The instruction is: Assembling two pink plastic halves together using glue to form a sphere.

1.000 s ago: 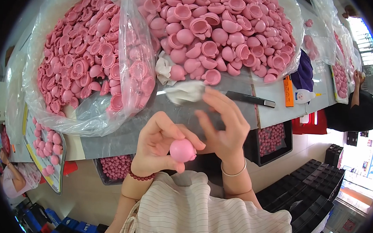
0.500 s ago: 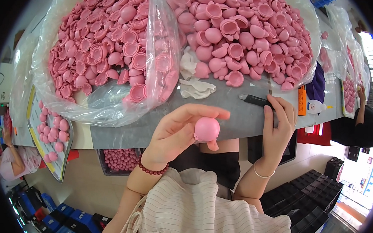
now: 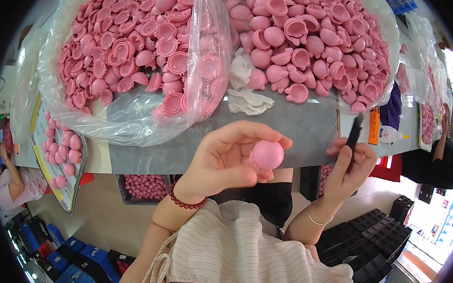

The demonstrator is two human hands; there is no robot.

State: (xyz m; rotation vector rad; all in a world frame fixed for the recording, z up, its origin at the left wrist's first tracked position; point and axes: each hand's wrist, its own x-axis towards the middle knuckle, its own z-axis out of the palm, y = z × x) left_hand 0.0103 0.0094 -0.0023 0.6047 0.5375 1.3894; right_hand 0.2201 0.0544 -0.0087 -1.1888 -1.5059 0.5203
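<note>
A round pink plastic ball (image 3: 270,155) with small nubs on one side rests between the fingertips of my left hand (image 3: 225,154), over the table's near edge. My right hand (image 3: 355,166) grips a black utility knife (image 3: 355,132), raised with its far end pointing away from me. Motion blurs that end, so I cannot tell how far the blade is out. Beyond my hands, a heap of pink half shells (image 3: 313,48) fills a clear bag at the right. Another heap of pink shell pieces (image 3: 124,49) lies in a clear plastic bag (image 3: 130,129) at the left.
Crumpled white cloth (image 3: 250,102) lies on the grey tabletop (image 3: 294,122). A tray (image 3: 70,195) with pink balls is at the left. Below the table sits a crate of pink balls (image 3: 144,187). A small white bottle (image 3: 389,134) stands right. Other people work at both sides.
My right hand has lifted the utility knife off the tabletop and turned it upward. My left hand has shifted slightly right and rotated the ball so its nubs face left.
</note>
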